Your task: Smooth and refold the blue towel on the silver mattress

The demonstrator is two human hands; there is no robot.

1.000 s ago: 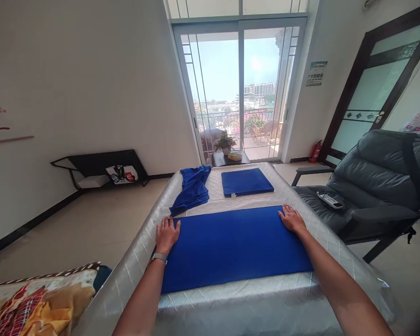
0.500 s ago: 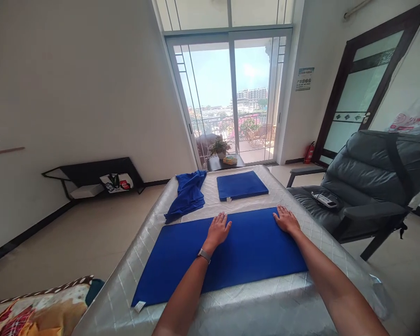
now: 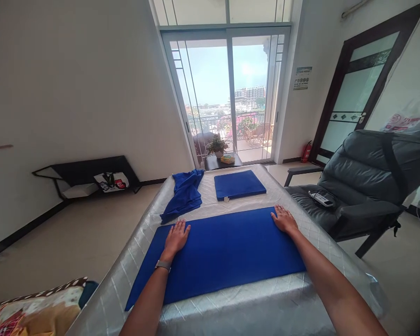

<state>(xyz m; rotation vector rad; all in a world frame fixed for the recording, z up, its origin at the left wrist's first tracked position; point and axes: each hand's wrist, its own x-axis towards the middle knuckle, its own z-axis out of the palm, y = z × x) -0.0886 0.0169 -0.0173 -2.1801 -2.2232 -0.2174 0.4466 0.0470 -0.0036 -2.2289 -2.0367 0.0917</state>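
Note:
A long blue cloth (image 3: 227, 256), smooth and folded into a rectangle, lies across the near end of a mattress (image 3: 245, 305) in a shiny quilted cover. My left hand (image 3: 177, 237) rests flat on its far left part, fingers stretched out. At the far right corner my right hand (image 3: 284, 218) presses flat, fingers also extended. Beyond the cloth is a smaller folded blue cloth (image 3: 240, 184) with a white tag at its near edge. A crumpled blue cloth (image 3: 185, 193) sits to its left, just past my left hand.
To the right stands a grey recliner chair (image 3: 367, 177) with a white remote-like device (image 3: 322, 199) on its seat. A small table (image 3: 222, 162) with a potted plant (image 3: 217, 145) is by the sliding glass door. Patterned bedding (image 3: 38, 308) lies at lower left.
My left hand has slid left across the long blue cloth, from near its middle to its left part. My right hand stays at the far right corner. The view has shifted slightly.

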